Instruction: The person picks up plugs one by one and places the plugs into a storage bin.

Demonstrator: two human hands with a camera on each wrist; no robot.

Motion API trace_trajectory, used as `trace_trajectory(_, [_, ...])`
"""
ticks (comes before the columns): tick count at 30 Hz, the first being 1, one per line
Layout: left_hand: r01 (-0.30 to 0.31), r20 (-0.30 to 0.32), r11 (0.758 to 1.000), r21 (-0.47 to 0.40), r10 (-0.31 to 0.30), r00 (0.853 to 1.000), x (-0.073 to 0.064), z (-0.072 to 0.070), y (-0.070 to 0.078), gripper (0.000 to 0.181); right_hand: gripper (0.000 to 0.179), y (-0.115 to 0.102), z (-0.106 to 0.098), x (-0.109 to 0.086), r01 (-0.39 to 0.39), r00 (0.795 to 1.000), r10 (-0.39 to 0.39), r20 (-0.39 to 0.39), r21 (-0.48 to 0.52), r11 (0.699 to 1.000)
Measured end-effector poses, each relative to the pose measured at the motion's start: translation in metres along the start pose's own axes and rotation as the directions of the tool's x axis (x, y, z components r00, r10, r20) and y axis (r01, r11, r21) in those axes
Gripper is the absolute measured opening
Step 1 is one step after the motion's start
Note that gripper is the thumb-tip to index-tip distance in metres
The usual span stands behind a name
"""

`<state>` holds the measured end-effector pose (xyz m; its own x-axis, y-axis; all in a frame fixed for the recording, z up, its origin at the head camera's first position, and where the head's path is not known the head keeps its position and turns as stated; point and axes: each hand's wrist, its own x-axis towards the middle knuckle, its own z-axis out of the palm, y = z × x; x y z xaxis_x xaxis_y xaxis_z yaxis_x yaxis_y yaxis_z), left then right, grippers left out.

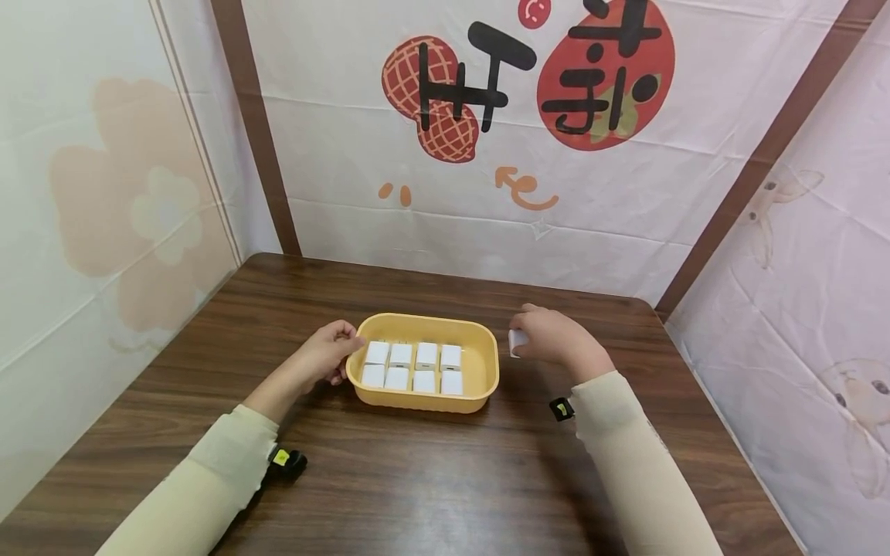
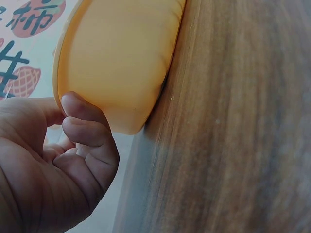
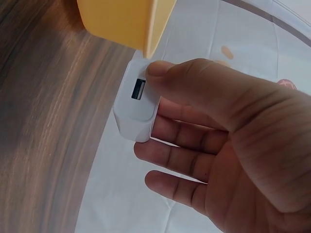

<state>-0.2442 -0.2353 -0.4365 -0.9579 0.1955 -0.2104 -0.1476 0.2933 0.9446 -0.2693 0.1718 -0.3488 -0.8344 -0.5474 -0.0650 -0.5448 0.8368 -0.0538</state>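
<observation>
A yellow plastic basket [image 1: 483,371] stands on the wooden table, with several white USB chargers [image 1: 426,355] lying in two rows inside it. The basket's right end shows a strip of bare bottom. My left hand [image 1: 327,355] pinches the basket's left rim between thumb and fingers, as the left wrist view also shows at the yellow wall [image 2: 116,53]. Just right of the basket, my right hand [image 1: 556,340] holds one more white charger [image 3: 136,99] between thumb and fingers. Its USB port faces the right wrist camera.
The dark wooden table [image 1: 431,479] runs back to a white printed curtain [image 1: 334,232], and similar curtains hang at both sides. Each wrist wears a small black camera, the left one [image 1: 288,462] and the right one [image 1: 562,409].
</observation>
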Motion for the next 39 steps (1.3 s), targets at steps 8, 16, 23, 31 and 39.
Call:
trace_trajectory(8, [0.011, -0.002, 1.0, 0.001, -0.011, 1.0, 0.001, 0.0, -0.001, 0.026, 0.028, -0.01, -0.006, 0.004, 0.009, 1.0, -0.009, 0.013, -0.003, 1.0])
trace_trajectory(16, [0.002, -0.004, 1.0, 0.001, -0.002, 1.0, 0.0, -0.001, -0.002, 0.027, 0.026, -0.02, -0.011, 0.011, 0.027, 1.0, -0.027, 0.013, 0.007, 1.0])
trace_trajectory(23, [-0.008, 0.006, 1.0, -0.003, 0.008, 1.0, 0.0, -0.001, -0.001, 0.026, 0.026, -0.029, -0.009, 0.017, 0.042, 0.999, -0.042, 0.015, 0.003, 0.999])
trace_trajectory(31, [-0.014, 0.007, 1.0, -0.001, 0.014, 1.0, 0.0, -0.002, 0.0, 0.025, 0.029, -0.045, -0.012, 0.021, 0.052, 0.998, -0.052, 0.039, -0.01, 0.999])
trace_trajectory(39, [-0.007, 0.003, 1.0, -0.007, 0.007, 1.0, 0.001, -0.001, 0.0, 0.023, 0.027, -0.053, -0.008, 0.03, 0.079, 0.995, -0.077, 0.068, -0.022, 0.997])
